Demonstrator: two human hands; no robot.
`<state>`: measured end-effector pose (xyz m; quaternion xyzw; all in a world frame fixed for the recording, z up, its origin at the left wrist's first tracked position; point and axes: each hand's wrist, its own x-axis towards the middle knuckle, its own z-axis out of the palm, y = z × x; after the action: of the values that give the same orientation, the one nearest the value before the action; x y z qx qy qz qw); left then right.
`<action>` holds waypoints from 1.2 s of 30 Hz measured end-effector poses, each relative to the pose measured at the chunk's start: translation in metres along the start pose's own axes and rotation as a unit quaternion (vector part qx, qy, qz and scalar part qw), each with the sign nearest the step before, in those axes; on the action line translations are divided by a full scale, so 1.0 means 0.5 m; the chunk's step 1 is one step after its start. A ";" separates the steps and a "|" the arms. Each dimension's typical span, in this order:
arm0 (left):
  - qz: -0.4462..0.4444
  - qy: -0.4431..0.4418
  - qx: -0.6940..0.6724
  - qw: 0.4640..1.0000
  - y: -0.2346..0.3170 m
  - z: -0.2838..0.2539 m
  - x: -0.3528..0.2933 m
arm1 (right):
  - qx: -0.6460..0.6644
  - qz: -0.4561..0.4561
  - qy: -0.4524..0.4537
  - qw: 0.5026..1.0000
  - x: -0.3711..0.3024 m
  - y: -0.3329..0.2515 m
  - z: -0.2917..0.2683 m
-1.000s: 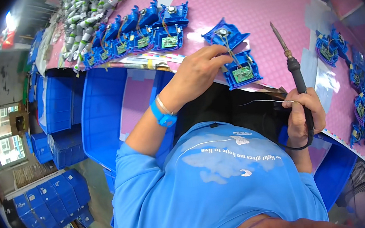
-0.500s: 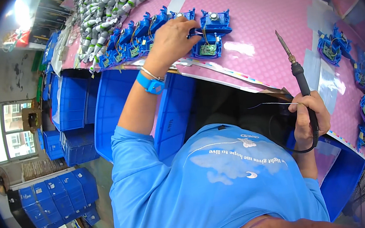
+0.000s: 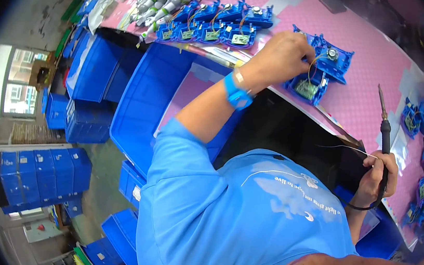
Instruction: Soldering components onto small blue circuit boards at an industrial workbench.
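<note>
Left hand (image 3: 284, 53) moved onto blue assembly (image 3: 320, 70); right hand (image 3: 376, 176) apparently grips soldering iron (image 3: 383, 131)

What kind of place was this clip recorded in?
Most likely an electronics assembly workshop. The right hand holds a soldering iron over a pink work mat, the left hand rests on a blue module with a circuit board, and stacked blue bins stand beside the bench.
</note>
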<state>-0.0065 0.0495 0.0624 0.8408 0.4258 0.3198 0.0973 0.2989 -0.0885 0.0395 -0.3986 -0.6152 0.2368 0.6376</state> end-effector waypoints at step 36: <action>-0.593 0.162 -0.422 0.666 -0.308 0.054 -0.533 | -0.108 -0.040 -0.060 0.992 0.071 0.020 0.100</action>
<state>-0.2058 -0.0597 -0.1469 0.2149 0.6634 0.4710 0.5402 0.2566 -0.0437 0.0489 -0.4257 -0.6897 0.1668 0.5614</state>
